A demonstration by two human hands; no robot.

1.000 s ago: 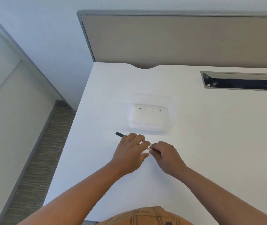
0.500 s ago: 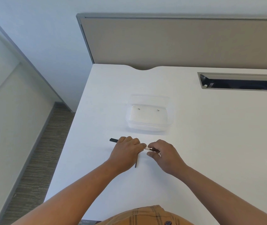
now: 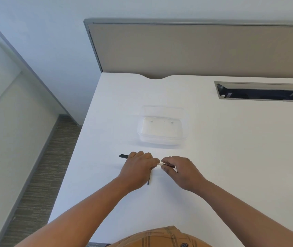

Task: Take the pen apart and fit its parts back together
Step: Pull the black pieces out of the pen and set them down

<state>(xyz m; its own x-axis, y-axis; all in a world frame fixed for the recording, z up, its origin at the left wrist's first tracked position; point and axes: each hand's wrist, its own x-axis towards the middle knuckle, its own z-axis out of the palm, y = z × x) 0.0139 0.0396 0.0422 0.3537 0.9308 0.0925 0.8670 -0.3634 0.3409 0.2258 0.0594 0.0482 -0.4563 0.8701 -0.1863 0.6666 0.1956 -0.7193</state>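
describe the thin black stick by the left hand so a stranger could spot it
On the white desk, look nearer than the clear plastic tub. The thin black stick lies under the left hand, pointing toward the person, crosswise to the held pen.

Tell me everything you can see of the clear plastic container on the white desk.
The clear plastic container is a shallow, see-through rectangular tub with rounded corners. It sits open and upright on the white desk, beyond both hands, touched by neither. Two tiny dark specks show near its far wall; what they are is too small to tell.

Pen (image 3: 160, 164) between left hand (image 3: 136, 168), right hand (image 3: 179, 171)
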